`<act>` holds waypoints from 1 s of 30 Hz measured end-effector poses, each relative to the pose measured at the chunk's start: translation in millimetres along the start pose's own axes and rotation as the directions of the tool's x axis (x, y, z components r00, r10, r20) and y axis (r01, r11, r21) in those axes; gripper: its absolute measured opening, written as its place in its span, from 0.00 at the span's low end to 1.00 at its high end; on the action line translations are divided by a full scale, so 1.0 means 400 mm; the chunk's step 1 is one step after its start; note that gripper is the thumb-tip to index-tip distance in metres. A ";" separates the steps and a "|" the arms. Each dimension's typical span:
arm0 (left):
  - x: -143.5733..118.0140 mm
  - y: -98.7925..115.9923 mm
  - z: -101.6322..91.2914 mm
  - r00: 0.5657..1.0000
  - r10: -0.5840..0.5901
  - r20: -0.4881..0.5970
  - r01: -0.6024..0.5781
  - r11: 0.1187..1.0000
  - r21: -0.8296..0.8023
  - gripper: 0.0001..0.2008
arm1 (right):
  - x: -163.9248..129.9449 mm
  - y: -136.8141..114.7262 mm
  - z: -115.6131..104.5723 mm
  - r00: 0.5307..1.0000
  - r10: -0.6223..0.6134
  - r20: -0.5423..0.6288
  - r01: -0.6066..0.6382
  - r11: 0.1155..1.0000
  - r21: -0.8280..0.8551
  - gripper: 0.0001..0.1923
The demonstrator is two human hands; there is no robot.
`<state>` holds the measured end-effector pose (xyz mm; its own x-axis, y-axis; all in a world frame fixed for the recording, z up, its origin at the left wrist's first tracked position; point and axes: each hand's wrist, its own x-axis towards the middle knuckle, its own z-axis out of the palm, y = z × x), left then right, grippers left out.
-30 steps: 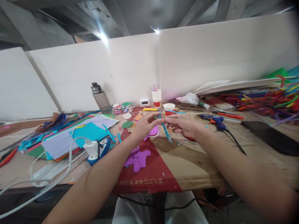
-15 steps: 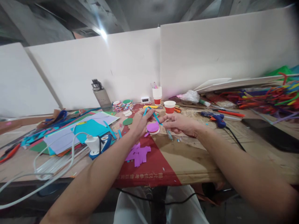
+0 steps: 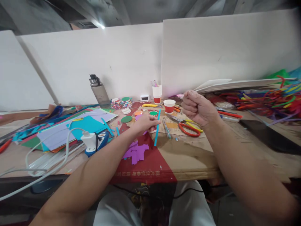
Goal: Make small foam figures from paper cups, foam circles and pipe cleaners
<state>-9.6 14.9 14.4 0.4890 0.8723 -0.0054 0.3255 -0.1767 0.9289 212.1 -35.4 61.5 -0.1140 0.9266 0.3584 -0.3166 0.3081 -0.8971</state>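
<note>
Fingers of the left hand (image 3: 147,123) pinch a blue strip (image 3: 157,131), grip clamped on its upper part, so that it stands nearly upright with its lower end over the tabletop (image 3: 192,157). Under that hand a purple disc shows only in part. The right hand (image 3: 197,108) is raised above the tabletop, curled into a fist; whether it holds anything cannot be told. Below it lie red scissors (image 3: 188,127), open, on a paper sheet, and a second blue strip (image 3: 166,129) lies just right of the held one. Purple scraps (image 3: 136,152) lie near the front edge. A red-and-white cup (image 3: 169,106) stands behind, and a bottle (image 3: 99,91) by the white wall.
</note>
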 end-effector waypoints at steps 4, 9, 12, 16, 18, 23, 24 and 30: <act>-0.002 0.013 0.006 0.997 0.063 -0.053 -0.040 0.934 0.355 0.12 | -0.006 0.017 0.024 0.998 0.029 0.048 -0.030 0.999 0.015 0.17; 0.002 0.025 0.025 0.860 0.446 -0.247 -0.341 0.864 0.372 0.16 | -0.023 0.045 0.080 0.990 0.025 0.138 -0.045 0.989 0.142 0.18; -0.018 0.035 0.053 0.896 0.438 0.069 -0.430 0.897 -0.098 0.22 | -0.035 0.052 0.109 0.992 0.025 0.123 -0.045 0.986 0.163 0.18; -0.047 0.040 0.074 0.811 0.368 0.455 -0.196 0.903 -0.382 0.19 | -0.043 0.038 0.114 0.994 -0.060 0.094 0.038 0.976 0.217 0.14; -0.051 0.039 0.070 0.802 0.314 0.508 -0.092 0.905 -0.414 0.17 | -0.041 0.025 0.101 0.993 -0.104 0.059 0.089 0.970 0.225 0.13; -0.039 0.054 0.032 0.879 0.418 0.230 -0.164 0.717 -0.678 0.17 | -0.016 -0.001 0.040 0.973 -0.177 -0.144 0.198 0.970 0.140 0.10; -0.038 0.063 0.021 0.886 0.440 0.148 -0.212 0.668 -0.714 0.16 | -0.008 -0.001 0.026 0.964 -0.177 -0.196 0.202 0.972 0.116 0.09; -0.049 0.113 -0.052 0.913 0.349 -0.211 -0.364 0.465 -0.807 0.19 | 0.020 0.035 -0.017 0.925 -0.038 -0.378 -0.106 0.930 -0.352 0.10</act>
<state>-21.3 -0.7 64.4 0.3893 0.8310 0.3973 -0.6799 -0.0318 0.7326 213.1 -22.4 50.1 0.2631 0.9268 0.2679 0.0489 0.2645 -0.9631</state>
